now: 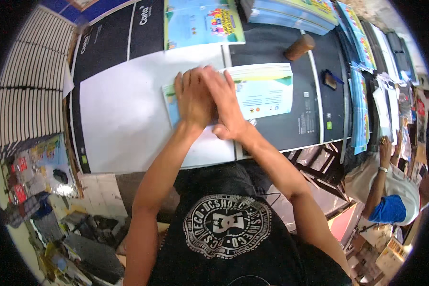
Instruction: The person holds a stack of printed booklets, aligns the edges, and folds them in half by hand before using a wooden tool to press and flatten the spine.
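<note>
A light blue and green printed booklet [267, 90] lies in front of me, across a white sheet and the black board beside it. My left hand [194, 97] lies flat on the booklet's left part, fingers stretched away from me. Partly over it rests my right hand [228, 102], its fingers also stretched out and its thumb pointing toward my left wrist. Both palms face down and grip nothing. Between and under the hands, the booklet's middle is hidden.
A large white sheet [124, 114] covers the table's left part. Beyond are a flat printed booklet [200, 24], a booklet stack [291, 16] and a brown cylinder [299, 46]. A small blue-and-brown object [331, 80] lies right. Another person [391, 190] works at far right.
</note>
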Tool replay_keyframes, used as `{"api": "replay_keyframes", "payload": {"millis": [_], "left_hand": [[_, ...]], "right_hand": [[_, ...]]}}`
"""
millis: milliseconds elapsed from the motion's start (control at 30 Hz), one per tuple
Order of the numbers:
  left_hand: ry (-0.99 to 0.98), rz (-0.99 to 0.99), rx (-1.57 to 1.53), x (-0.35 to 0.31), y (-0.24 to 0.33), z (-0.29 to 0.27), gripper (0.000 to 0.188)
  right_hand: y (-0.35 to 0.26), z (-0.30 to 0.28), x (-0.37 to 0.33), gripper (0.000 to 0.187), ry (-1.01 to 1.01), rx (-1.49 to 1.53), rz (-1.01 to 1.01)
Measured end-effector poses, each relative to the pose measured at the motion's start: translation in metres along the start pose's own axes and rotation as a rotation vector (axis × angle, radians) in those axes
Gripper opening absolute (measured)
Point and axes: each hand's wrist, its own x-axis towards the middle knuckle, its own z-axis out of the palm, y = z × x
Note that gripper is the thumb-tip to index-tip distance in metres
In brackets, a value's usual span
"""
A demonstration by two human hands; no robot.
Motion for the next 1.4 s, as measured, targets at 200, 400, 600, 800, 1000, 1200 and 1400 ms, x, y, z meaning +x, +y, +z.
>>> {"api": "replay_keyframes", "payload": {"millis": [200,400,600,800,1000,1200,1400], "left_hand": [[-0.025,-0.085,0.066,0.002,-0.001,0.001,0.030],[-0.043,-0.048,0.072,0.008,0.006,-0.006,0.030],[0.262,0.045,-0.231,0.034,0.063,-0.083,0.043],[-0.210,-0.044,0.168,-0.003,0.037,0.027,0.049],[-0.205,0.013,0.223,0.007,0.033,0.027,0.049],[-0.212,-0.031,0.149,0.012,0.044,0.030,0.051],[-0.175,0.002,0.137,0.010,0.051,0.023,0.048]], "right_hand": [[-0.055,-0.058,0.038,0.113,0.246,0.275,0.295],[0.033,-0.066,-0.010,0.107,0.083,-0.312,0.117],[0.034,-0.069,-0.003,0.107,0.092,-0.079,0.143],[0.020,-0.069,0.012,0.105,0.115,0.091,0.159],[-0.049,-0.104,0.035,0.106,0.196,0.117,-0.130],[0.045,-0.065,0.002,0.116,0.145,0.059,-0.007],[-0.004,-0.124,0.012,0.129,0.302,0.151,-0.101]]}}
